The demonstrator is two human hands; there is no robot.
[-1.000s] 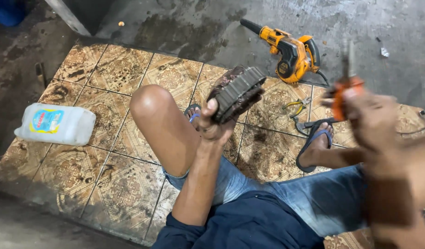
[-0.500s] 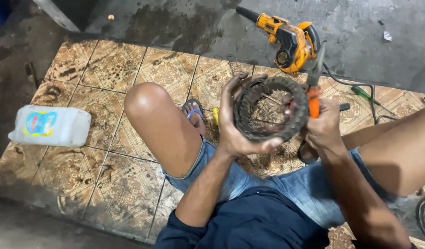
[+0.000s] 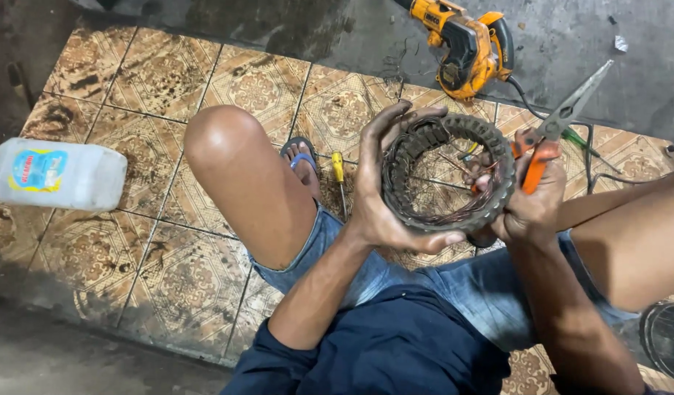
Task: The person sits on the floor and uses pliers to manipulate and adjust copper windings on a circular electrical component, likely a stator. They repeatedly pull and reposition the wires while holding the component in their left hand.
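Observation:
I sit on a tiled floor with my knees up. My left hand (image 3: 381,197) grips the left side of a dark ring-shaped motor stator (image 3: 490,146) with copper wires inside it. My right hand (image 3: 531,201) holds the ring's right edge and also clasps long-nose pliers with orange handles (image 3: 560,124), their jaws pointing up and to the right. The ring is held upright over my lap, its opening facing me.
An orange and black power tool (image 3: 465,44) lies on the floor behind the ring, its cord running right. A white plastic jug (image 3: 59,174) lies at left. A yellow-handled screwdriver (image 3: 338,170) rests by my sandalled foot (image 3: 302,157). A dark round object (image 3: 666,340) is at lower right.
My right hand has come in from the right with the pliers and now grips the ring's edge. The ring has turned from edge-on to facing me and sits lower.

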